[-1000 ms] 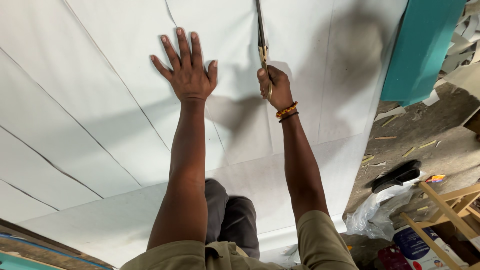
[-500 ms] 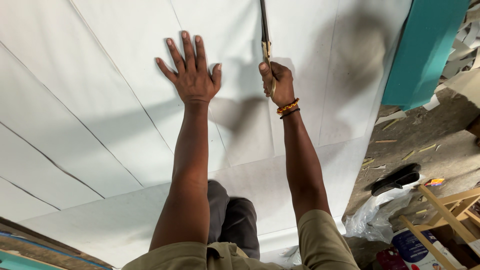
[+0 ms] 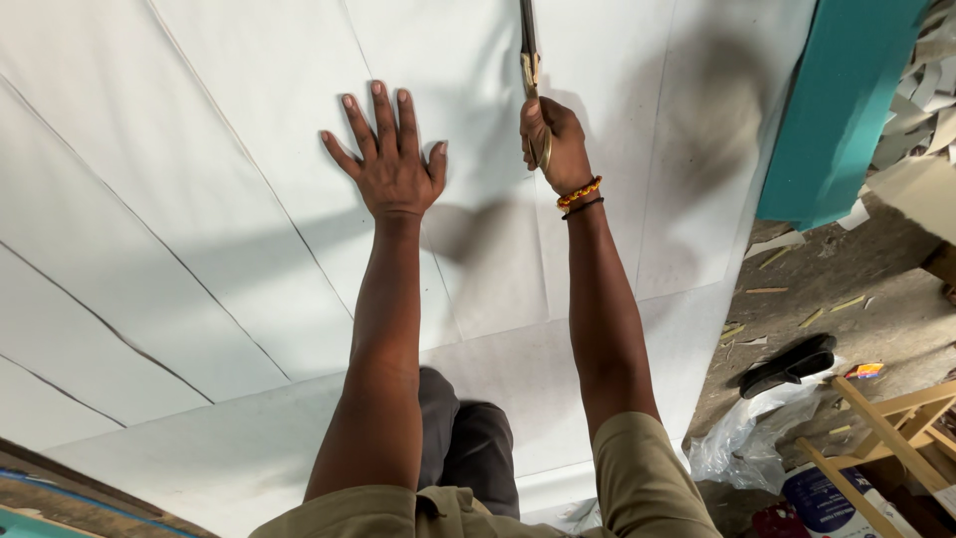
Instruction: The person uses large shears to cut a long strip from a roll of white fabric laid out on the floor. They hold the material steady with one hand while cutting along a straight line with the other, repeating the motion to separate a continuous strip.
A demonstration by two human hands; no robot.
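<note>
The scissors [image 3: 529,60] run off the top edge, handles hidden in the right hand [image 3: 554,144]; the wooden frame [image 3: 896,438] is cropped.

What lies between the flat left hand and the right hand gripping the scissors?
In the head view, only bare white sheet lies between the left hand and the right hand holding the scissors; a faint shadow falls just below it.

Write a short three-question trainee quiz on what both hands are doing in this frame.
1. True or false: the left hand lies flat, fingers spread, on the white sheet.
2. What does the right hand grip? A) scissors B) a brush C) a hammer
3. What lies on the floor right of the sheet, near the plastic bag?

Key
1. True
2. A
3. A black sandal
</note>
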